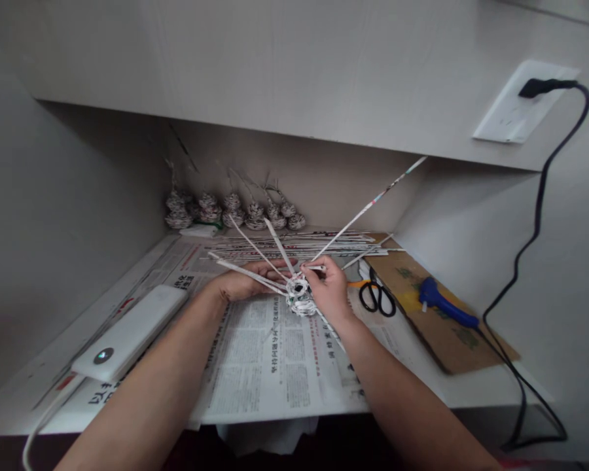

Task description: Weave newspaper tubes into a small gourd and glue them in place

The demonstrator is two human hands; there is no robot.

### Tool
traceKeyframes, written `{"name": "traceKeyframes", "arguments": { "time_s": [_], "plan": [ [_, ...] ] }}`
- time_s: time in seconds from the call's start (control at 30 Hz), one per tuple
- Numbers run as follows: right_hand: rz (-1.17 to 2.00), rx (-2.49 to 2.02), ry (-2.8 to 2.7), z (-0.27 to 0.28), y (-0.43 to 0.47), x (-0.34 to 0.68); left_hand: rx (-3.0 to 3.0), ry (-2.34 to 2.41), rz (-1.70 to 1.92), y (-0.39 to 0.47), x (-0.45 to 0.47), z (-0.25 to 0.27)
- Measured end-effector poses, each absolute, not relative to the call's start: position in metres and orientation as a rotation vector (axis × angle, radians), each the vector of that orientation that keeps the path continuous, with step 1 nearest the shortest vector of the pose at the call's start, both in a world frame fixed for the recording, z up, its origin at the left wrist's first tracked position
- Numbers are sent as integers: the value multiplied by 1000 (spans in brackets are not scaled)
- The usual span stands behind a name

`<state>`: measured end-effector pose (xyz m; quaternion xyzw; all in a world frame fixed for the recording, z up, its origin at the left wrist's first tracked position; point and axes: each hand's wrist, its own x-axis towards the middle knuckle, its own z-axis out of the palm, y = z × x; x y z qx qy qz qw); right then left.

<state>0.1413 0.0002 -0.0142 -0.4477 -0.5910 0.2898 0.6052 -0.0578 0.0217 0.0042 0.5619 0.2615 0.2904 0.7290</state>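
Between my hands is a small woven paper piece (302, 304), round with a dark hole, and several rolled paper strips fan out from it. My left hand (255, 278) reaches behind its left side, fingers partly hidden by the strips, and supports it. With thumb and fingers my right hand (328, 281) pinches a paper strip (363, 210) at the upper right edge of the weave. This strip is long and slants up to the right, with coloured print near its far end.
Finished woven gourd shapes (255, 214) line the back wall. Loose paper rolls (304, 245) lie before them. Scissors (377, 298) and a blue glue gun (446, 302) on cardboard (451, 350) are at right, with a black cord (537, 216). A white power bank (130, 333) lies left on newspaper (255, 373).
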Motion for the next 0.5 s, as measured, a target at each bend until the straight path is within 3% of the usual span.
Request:
{"name": "traceKeyframes", "arguments": {
  "time_s": [0.5],
  "plan": [
    [822,-981,-1344,-16,0,136,1264,937,1019,24,-25,-7]
  ]
}}
